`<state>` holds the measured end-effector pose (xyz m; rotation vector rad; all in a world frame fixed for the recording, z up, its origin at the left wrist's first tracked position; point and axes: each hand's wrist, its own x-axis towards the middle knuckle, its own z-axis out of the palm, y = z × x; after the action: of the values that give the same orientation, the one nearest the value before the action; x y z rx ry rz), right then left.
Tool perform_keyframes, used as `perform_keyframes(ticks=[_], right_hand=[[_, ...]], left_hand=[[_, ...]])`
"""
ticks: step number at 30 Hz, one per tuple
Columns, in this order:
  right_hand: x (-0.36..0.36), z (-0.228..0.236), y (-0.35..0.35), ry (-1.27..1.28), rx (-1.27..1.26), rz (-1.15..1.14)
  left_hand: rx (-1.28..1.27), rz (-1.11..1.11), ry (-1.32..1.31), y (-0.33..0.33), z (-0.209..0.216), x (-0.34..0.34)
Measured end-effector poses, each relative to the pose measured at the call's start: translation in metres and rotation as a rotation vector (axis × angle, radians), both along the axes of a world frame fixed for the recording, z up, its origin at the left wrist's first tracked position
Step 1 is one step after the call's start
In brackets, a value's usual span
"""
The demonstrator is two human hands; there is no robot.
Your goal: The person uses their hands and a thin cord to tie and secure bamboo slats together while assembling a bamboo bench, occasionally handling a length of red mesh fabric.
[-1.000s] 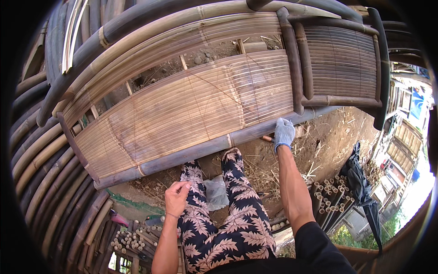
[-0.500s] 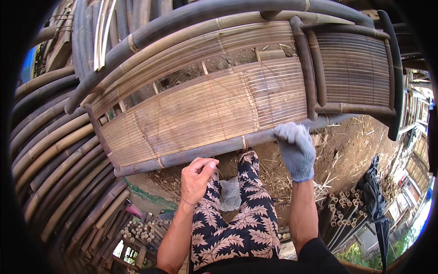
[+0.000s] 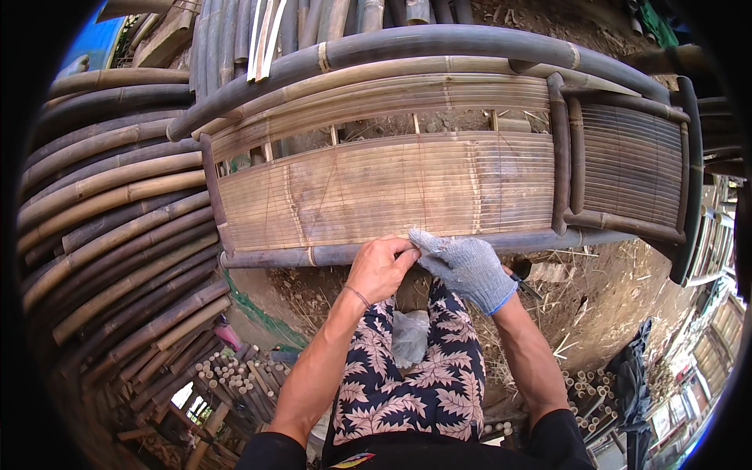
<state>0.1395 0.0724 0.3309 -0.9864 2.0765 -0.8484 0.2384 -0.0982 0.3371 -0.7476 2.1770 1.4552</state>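
Observation:
A long bamboo bench with a seat of thin split slats lies before me. Thin dark cords run across its slats. My bare left hand is at its near rail, thumb and fingers pinched together. Wearing a grey knitted glove, my right hand meets it from the right, fingertips closed beside the left ones. Whatever is between the fingers, if anything, is too small to make out. Both hands are just on the near side of the slatted seat.
Curved bamboo poles are stacked at the left. More poles lie behind the bench. A slatted end panel stands at the right. Cut bamboo bundles, a dark cloth and a plastic bag are nearby.
My gloved right hand has moved left and now meets my left hand, which has shifted a little to the right. The view has turned, so the bench appears more level.

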Motion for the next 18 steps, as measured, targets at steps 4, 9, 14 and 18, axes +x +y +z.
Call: perform_keyframes(ticks=[4,9,14,18], right_hand=[[0.013,0.005,0.002,0.110,0.003,0.017],[0.015,0.037,0.010,0.347,-0.126,-0.038],[0.033,0.059,0.021,0.314,-0.008,-0.135],[0.042,0.060,0.012,0.239,-0.103,-0.129]], left_hand=[[0.133,-0.035,-0.035,-0.004,0.015,0.005],[0.274,0.146,-0.098,0.001,0.037,0.020],[0.526,0.352,-0.212,0.005,0.072,0.036],[0.459,0.407,0.088,0.027,0.061,0.032]])
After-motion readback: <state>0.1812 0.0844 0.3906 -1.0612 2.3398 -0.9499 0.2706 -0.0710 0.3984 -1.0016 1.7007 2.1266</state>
